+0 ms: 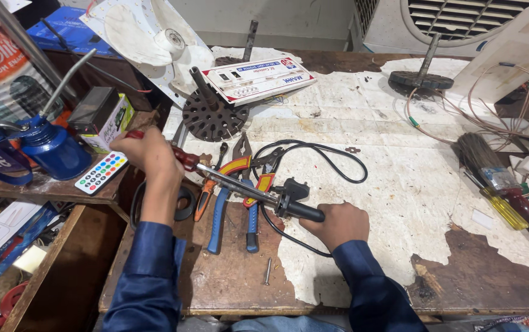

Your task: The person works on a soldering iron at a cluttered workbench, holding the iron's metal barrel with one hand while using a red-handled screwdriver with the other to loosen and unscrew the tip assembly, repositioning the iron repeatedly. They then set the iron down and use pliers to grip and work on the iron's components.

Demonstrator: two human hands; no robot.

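Observation:
My left hand point(151, 158) is closed round the dark red handle of a screwdriver-like tool point(186, 158) at the bench's left side. A thin metal shaft point(237, 183) runs from it down and right to a black-handled soldering iron point(298, 210). My right hand point(339, 224) grips that black handle. I cannot tell where one tool's shaft ends and the other's begins. The iron's black cable point(332, 157) loops over the torn white paper on the bench point(399, 184), and a black plug point(293, 187) lies beside the handle.
Under the shaft lie blue-handled pliers point(218, 215), red-and-yellow pliers point(253, 206), an orange screwdriver point(203, 198) and a black tape roll point(186, 206). A dark slotted rotor point(212, 117) stands behind. A paintbrush point(485, 163) lies right; a blue oil can point(52, 147) and remote point(100, 173) stand left.

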